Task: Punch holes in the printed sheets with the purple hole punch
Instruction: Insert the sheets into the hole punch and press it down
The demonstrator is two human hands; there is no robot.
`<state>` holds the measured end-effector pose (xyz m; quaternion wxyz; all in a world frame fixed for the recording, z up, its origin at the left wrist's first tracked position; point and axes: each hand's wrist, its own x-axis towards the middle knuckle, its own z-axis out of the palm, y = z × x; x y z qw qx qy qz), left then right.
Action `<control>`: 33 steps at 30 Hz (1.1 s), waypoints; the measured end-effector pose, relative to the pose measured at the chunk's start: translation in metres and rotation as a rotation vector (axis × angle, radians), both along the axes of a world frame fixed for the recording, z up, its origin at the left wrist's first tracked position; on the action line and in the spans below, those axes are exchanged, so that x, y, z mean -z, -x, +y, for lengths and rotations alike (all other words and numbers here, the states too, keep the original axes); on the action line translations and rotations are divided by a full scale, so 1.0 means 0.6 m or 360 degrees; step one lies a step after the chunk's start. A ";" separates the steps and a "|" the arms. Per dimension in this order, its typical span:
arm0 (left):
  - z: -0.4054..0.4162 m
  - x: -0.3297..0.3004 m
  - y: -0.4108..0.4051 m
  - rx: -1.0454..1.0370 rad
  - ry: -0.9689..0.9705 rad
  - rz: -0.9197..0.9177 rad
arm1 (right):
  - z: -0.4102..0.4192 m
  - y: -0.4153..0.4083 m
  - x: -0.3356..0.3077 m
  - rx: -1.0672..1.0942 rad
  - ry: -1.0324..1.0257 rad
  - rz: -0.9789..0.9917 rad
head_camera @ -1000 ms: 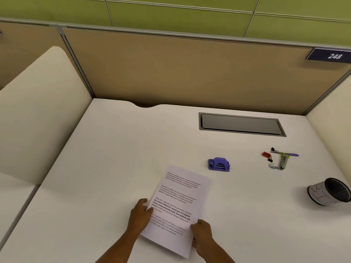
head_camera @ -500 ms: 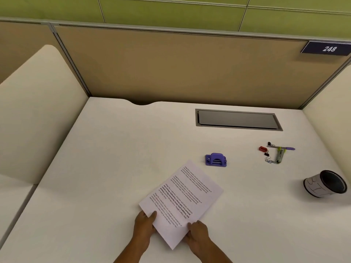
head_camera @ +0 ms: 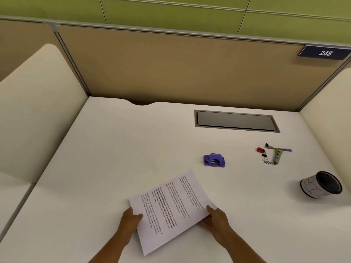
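Both hands grip the printed sheets (head_camera: 171, 207) near the table's (head_camera: 114, 149) front edge, left hand (head_camera: 131, 220) pinching one side, right hand (head_camera: 214, 218) the other, long axis aimed up-right toward the purple hole punch (head_camera: 214, 160), just beyond the far corner, nearer the right hand.

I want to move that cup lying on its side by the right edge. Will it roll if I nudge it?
Probably. The cup lies on its round side on the smooth desk, so a sideways push would likely roll it. It looks empty, so probably light. Nothing beside it would stop it.
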<state>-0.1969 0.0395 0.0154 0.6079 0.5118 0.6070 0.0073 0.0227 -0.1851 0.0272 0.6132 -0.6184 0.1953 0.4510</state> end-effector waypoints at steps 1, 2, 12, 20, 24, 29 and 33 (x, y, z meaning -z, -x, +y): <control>0.004 0.000 0.001 0.0012 0.0017 0.0017 | 0.000 -0.009 -0.001 -0.0135 0.0050 -0.0092; 0.007 0.001 0.002 0.0029 0.0029 0.0034 | 0.002 -0.017 -0.002 -0.0259 0.0126 -0.0203; 0.016 -0.019 -0.026 0.0105 -0.0002 0.0055 | 0.025 -0.049 -0.020 -0.1109 0.0650 -0.0825; -0.009 -0.038 -0.053 -0.0131 -0.0057 0.0042 | 0.027 -0.011 -0.019 -0.1054 0.0663 -0.0848; -0.010 -0.040 -0.056 -0.0056 -0.0080 0.0094 | 0.027 -0.008 -0.021 -0.1032 0.0645 -0.0842; -0.008 -0.047 -0.047 -0.0012 -0.0148 0.0101 | 0.020 -0.015 -0.014 -0.0936 0.0638 -0.0813; -0.011 -0.045 -0.034 -0.0018 -0.0153 0.0102 | 0.011 -0.022 -0.009 -0.0817 0.0623 -0.0686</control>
